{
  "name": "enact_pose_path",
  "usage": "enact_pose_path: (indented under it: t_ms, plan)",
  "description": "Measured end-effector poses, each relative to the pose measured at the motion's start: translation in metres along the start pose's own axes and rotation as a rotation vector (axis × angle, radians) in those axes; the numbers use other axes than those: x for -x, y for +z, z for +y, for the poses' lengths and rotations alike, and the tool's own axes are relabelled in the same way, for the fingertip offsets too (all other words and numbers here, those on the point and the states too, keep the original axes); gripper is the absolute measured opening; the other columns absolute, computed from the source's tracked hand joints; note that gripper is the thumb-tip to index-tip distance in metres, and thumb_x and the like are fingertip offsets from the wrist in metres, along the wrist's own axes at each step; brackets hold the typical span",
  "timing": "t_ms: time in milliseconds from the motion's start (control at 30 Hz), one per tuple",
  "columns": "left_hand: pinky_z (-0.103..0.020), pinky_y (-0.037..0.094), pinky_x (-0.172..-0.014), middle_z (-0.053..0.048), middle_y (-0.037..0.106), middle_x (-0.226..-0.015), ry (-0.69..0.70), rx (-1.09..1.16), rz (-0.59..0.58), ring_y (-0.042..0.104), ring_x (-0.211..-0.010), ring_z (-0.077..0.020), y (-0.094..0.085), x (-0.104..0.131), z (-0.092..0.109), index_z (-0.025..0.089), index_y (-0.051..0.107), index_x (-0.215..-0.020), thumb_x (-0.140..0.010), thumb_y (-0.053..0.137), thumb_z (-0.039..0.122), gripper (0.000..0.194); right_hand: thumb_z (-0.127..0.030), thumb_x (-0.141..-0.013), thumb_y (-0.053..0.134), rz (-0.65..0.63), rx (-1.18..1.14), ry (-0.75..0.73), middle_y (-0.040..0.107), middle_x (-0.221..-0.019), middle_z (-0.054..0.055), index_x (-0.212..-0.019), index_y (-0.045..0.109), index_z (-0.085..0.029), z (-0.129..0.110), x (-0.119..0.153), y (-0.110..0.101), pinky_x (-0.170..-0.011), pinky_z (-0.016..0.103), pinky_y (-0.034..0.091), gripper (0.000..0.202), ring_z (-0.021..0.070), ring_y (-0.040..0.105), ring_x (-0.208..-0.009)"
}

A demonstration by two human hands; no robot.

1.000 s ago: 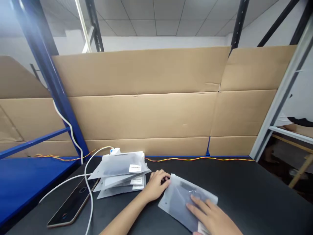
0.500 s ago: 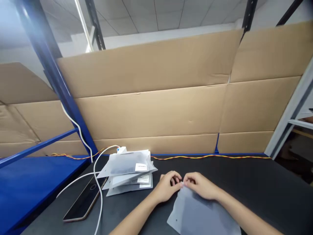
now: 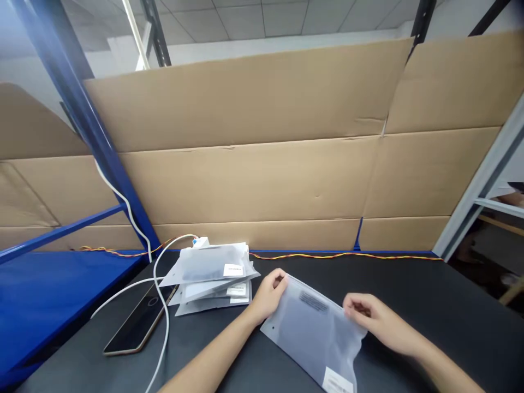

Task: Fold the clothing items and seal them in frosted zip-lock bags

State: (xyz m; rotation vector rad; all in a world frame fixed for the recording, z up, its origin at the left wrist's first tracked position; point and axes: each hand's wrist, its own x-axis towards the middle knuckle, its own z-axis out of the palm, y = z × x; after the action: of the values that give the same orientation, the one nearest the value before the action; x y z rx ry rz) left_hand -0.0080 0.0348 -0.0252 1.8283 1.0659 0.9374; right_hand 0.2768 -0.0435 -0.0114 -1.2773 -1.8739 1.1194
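Observation:
A frosted plastic bag (image 3: 315, 333) with something dark and flat inside is stretched between both hands, above the black tabletop. My left hand (image 3: 269, 295) pinches its upper left corner. Farther along the same top edge, my right hand (image 3: 379, 322) grips with thumb and curled fingers. Dark printed lines show near that edge, and a white label (image 3: 338, 380) sits at the lower corner. Left of my left hand lies a stack of similar labelled bags (image 3: 215, 273), overlapping unevenly.
A dark-screened phone (image 3: 137, 322) lies at the left, crossed by a white cable (image 3: 167, 322). A cardboard wall (image 3: 262, 185) closes off the back, with twisted red and yellow wires (image 3: 311, 256) along its foot. A blue post (image 3: 98, 131) rises at the left.
My right hand has slid away to the right along the bag's top edge, so the hands are now apart. The bag has turned, and its print and label have come into view.

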Motion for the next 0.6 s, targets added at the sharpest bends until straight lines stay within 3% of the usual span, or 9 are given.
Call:
enact_pose_path:
  t_ms: [100, 200, 300, 400, 600]
  plan:
    - [-0.021, 0.033, -0.056, 0.006, 0.043, -0.069, 0.026, 0.012, 0.004, 0.04, -0.06, -0.0115, 0.006, 0.001, 0.0, 0.02, 0.047, -0.08, -0.096, 0.044, 0.045, 0.03, -0.042, -0.094, 0.053, -0.014, -0.007, 0.059, 0.053, -0.068, -0.002, -0.072, 0.053, -0.021, 0.007, 0.032, -0.008, -0.065, 0.027, 0.04, 0.031, 0.0162, 0.05, -0.068]
    - [-0.022, 0.034, -0.061, 0.005, 0.046, -0.071, 0.06, 0.008, -0.008, 0.041, -0.064, -0.0122, 0.01, 0.004, 0.002, 0.02, 0.048, -0.081, -0.098, 0.041, 0.044, 0.03, -0.046, -0.095, 0.05, -0.043, -0.035, 0.067, 0.063, -0.082, 0.001, -0.086, 0.063, -0.022, -0.004, 0.039, -0.012, -0.076, 0.03, 0.046, 0.029, 0.0195, 0.057, -0.08]
    - [-0.023, 0.036, -0.065, 0.005, 0.047, -0.073, 0.084, -0.01, -0.007, 0.043, -0.067, -0.0129, 0.011, 0.006, 0.003, 0.021, 0.047, -0.082, -0.1, 0.039, 0.042, 0.029, -0.047, -0.097, 0.047, -0.088, -0.022, -0.033, 0.066, -0.105, 0.004, -0.102, 0.068, -0.025, -0.024, 0.022, -0.013, -0.087, 0.034, 0.047, 0.031, 0.0222, 0.06, -0.096]
    - [-0.023, 0.037, -0.064, 0.005, 0.047, -0.073, 0.095, -0.038, 0.005, 0.043, -0.067, -0.0133, 0.011, 0.008, 0.004, 0.021, 0.048, -0.084, -0.1, 0.037, 0.041, 0.028, -0.045, -0.095, 0.049, -0.22, 0.018, -0.121, 0.065, -0.111, 0.005, -0.095, 0.072, -0.024, -0.038, -0.006, -0.011, -0.089, 0.033, 0.048, 0.031, 0.0216, 0.062, -0.098]
    - [-0.023, 0.038, -0.064, 0.004, 0.05, -0.073, 0.119, -0.108, 0.03, 0.047, -0.066, -0.0136, 0.011, 0.009, 0.004, 0.021, 0.049, -0.086, -0.101, 0.036, 0.04, 0.028, -0.039, -0.073, 0.075, -0.308, 0.141, -0.113, 0.066, -0.102, 0.002, -0.094, 0.07, -0.021, -0.04, -0.047, 0.012, -0.078, 0.028, 0.051, 0.029, 0.0201, 0.062, -0.09]
